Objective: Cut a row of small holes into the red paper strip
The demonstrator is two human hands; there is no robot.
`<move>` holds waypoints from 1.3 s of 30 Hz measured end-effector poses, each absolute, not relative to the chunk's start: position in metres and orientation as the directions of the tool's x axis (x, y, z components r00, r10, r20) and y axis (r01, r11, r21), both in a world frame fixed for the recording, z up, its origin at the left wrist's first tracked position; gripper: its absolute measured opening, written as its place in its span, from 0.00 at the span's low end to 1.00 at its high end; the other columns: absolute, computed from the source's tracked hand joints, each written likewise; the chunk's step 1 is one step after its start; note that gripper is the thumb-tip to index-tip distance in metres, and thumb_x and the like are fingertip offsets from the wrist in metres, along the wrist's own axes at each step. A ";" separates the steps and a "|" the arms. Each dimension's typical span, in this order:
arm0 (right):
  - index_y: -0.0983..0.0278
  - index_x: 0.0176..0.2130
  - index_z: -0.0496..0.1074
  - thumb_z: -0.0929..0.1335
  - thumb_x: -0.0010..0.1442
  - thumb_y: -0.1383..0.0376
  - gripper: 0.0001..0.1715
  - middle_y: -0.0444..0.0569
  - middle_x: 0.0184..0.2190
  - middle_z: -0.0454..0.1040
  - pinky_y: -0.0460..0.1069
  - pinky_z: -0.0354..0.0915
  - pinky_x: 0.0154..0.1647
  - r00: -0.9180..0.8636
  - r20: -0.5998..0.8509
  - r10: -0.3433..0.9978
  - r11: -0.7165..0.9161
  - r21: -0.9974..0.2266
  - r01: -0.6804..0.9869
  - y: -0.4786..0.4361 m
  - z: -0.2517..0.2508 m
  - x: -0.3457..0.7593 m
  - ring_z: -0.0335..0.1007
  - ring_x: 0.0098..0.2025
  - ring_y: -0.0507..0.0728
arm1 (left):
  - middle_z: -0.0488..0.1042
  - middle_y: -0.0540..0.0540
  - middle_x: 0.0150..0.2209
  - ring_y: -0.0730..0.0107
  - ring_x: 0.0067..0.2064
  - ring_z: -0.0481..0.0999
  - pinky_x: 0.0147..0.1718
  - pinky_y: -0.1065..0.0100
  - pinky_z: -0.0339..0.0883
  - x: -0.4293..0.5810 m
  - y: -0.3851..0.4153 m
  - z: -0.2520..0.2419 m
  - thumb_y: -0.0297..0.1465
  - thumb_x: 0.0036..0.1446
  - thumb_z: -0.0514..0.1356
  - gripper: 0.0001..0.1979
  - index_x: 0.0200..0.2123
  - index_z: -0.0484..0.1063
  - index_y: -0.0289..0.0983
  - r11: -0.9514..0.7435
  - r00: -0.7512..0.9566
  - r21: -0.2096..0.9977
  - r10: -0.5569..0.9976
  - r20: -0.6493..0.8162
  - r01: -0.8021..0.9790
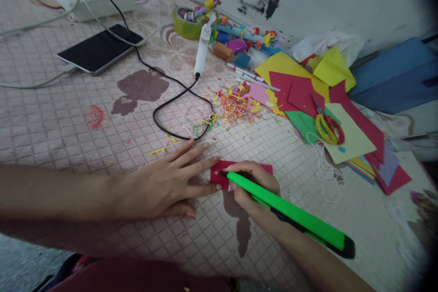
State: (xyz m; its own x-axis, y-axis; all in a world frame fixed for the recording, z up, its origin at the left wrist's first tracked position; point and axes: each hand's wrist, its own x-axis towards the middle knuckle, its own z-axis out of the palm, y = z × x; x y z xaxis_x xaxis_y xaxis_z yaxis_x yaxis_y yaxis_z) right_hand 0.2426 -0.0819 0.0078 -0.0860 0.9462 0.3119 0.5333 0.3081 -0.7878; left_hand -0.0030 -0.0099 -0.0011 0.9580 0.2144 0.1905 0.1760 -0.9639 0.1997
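Observation:
A small red paper strip (pixel 241 169) lies flat on the cloth-covered table. My left hand (pixel 174 180) rests palm down with fingers spread, its fingertips on the strip's left end. My right hand (pixel 256 191) grips what looks like a green and black box cutter (pixel 290 205) like a pen. The cutter's dark tip meets the strip close to the left fingertips, beside a small pale spot. The cutter's long body slants back over my right wrist. The right hand covers part of the strip.
Coloured paper scraps (pixel 239 105) and a looped black cable (pixel 153 116) lie beyond my hands. Rightward are scissors (pixel 328 128), white string (pixel 325 169) and red paper sheets (pixel 297 91). A white glue gun (pixel 202 48), tape roll (pixel 186 25) and tablet (pixel 99 50) sit farther back.

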 end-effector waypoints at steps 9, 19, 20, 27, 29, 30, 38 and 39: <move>0.59 0.38 0.76 0.67 0.55 0.74 0.13 0.40 0.30 0.81 0.42 0.72 0.29 -0.026 0.312 0.950 0.279 -0.804 0.526 -0.081 0.017 0.239 0.77 0.27 0.49 | 0.59 0.34 0.72 0.32 0.73 0.55 0.66 0.32 0.54 -0.002 -0.010 -0.001 0.48 0.70 0.57 0.28 0.69 0.63 0.48 -0.965 0.963 0.200 0.207 0.171 0.172; 0.59 0.39 0.76 0.67 0.53 0.73 0.14 0.42 0.31 0.82 0.43 0.71 0.28 -0.056 0.352 0.934 0.320 -0.762 0.562 -0.080 0.012 0.240 0.77 0.27 0.49 | 0.60 0.36 0.71 0.34 0.72 0.57 0.67 0.34 0.53 -0.001 -0.012 -0.003 0.49 0.68 0.60 0.29 0.67 0.65 0.49 -0.961 0.955 0.198 0.229 0.190 0.192; 0.59 0.39 0.76 0.67 0.53 0.73 0.15 0.42 0.31 0.82 0.43 0.71 0.28 -0.059 0.349 0.935 0.320 -0.763 0.562 -0.080 0.011 0.240 0.77 0.27 0.50 | 0.59 0.37 0.72 0.34 0.72 0.57 0.67 0.34 0.53 -0.001 -0.012 -0.003 0.49 0.68 0.60 0.29 0.68 0.65 0.49 -0.962 0.955 0.196 0.229 0.191 0.192; 0.58 0.39 0.76 0.67 0.53 0.75 0.16 0.41 0.31 0.82 0.44 0.70 0.27 -0.065 0.327 0.943 0.308 -0.780 0.545 -0.080 0.008 0.240 0.74 0.25 0.50 | 0.59 0.36 0.72 0.35 0.73 0.56 0.67 0.34 0.53 -0.002 -0.012 -0.003 0.49 0.68 0.59 0.29 0.68 0.64 0.48 -0.962 0.956 0.192 0.229 0.183 0.194; 0.58 0.39 0.76 0.67 0.54 0.74 0.15 0.40 0.30 0.82 0.44 0.70 0.27 -0.054 0.307 0.950 0.288 -0.797 0.531 -0.080 0.010 0.240 0.75 0.25 0.49 | 0.59 0.36 0.72 0.34 0.73 0.56 0.67 0.34 0.53 -0.001 -0.011 -0.003 0.49 0.68 0.59 0.29 0.68 0.64 0.48 -0.962 0.954 0.195 0.227 0.194 0.190; 0.58 0.39 0.76 0.67 0.55 0.73 0.14 0.40 0.29 0.82 0.43 0.70 0.27 -0.044 0.298 0.953 0.276 -0.805 0.525 -0.080 0.011 0.240 0.75 0.26 0.49 | 0.59 0.36 0.71 0.34 0.72 0.56 0.67 0.33 0.53 -0.001 -0.011 -0.004 0.49 0.68 0.59 0.29 0.68 0.64 0.48 -0.963 0.954 0.196 0.226 0.196 0.188; 0.59 0.37 0.76 0.67 0.53 0.74 0.15 0.41 0.29 0.82 0.42 0.72 0.29 -0.040 0.331 0.943 0.297 -0.781 0.549 -0.079 0.014 0.239 0.78 0.27 0.49 | 0.60 0.38 0.71 0.37 0.72 0.57 0.68 0.35 0.52 -0.001 -0.011 -0.002 0.50 0.67 0.60 0.29 0.67 0.65 0.49 -0.960 0.953 0.196 0.238 0.189 0.201; 0.59 0.37 0.76 0.66 0.53 0.75 0.15 0.41 0.29 0.82 0.42 0.72 0.29 -0.036 0.339 0.940 0.302 -0.779 0.550 -0.079 0.013 0.238 0.78 0.27 0.49 | 0.60 0.37 0.71 0.37 0.72 0.57 0.68 0.35 0.52 -0.001 -0.011 -0.002 0.49 0.68 0.60 0.28 0.67 0.65 0.49 -0.959 0.952 0.198 0.238 0.190 0.200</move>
